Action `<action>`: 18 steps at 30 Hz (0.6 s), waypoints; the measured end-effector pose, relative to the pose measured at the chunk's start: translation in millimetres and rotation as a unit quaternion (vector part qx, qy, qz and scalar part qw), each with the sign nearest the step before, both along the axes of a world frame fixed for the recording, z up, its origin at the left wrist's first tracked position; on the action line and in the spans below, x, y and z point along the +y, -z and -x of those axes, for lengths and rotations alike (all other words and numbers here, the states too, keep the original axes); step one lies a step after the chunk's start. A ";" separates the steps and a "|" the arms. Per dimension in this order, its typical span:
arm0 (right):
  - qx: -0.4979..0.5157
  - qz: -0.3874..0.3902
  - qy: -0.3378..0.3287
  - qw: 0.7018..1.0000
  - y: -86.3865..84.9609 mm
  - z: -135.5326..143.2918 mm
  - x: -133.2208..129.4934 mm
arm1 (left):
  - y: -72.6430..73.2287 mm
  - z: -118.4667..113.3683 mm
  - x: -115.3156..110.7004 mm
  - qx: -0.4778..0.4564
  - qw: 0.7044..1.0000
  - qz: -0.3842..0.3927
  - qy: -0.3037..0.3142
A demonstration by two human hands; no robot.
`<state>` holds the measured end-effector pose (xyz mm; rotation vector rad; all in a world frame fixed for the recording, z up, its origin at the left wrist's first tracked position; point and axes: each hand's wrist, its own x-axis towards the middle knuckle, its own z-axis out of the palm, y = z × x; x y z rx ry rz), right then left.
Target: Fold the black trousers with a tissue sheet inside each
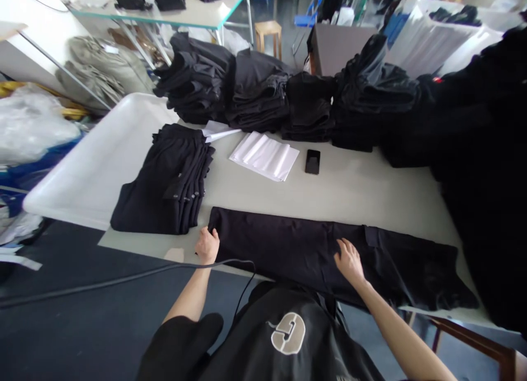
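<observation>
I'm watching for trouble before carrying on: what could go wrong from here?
The cable crosses the left hand's wrist in this view, so it might snag if that arm moves. The garment under the right hand lies along the table's front edge, so a tug could slide it off. The folded stack sits close beside the left hand and might get knocked askew.
</observation>
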<state>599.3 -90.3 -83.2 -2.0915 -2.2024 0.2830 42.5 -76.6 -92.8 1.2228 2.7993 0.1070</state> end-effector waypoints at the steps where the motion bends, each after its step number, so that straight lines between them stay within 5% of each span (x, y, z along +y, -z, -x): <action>1: 0.001 -0.006 0.001 1.000 8.7 15.9 6.9 | 0.7 2.8 5.4 -0.007 1.000 -0.002 0.002; 5: -0.018 -0.037 0.038 0.998 37.7 55.0 22.5 | -3.9 17.4 33.8 -0.023 1.000 -0.016 -0.001; 8: -0.011 -0.057 0.032 0.998 48.0 62.1 30.3 | -18.5 29.5 75.4 -0.007 0.997 -0.073 0.037; 14: -0.015 -0.099 0.019 0.995 54.5 64.8 35.6 | -64.3 63.3 235.4 -0.082 0.952 -0.275 0.105; 18: -0.020 -0.110 0.021 0.994 57.6 67.0 35.0 | -84.0 79.8 342.5 -0.086 0.950 -0.279 0.108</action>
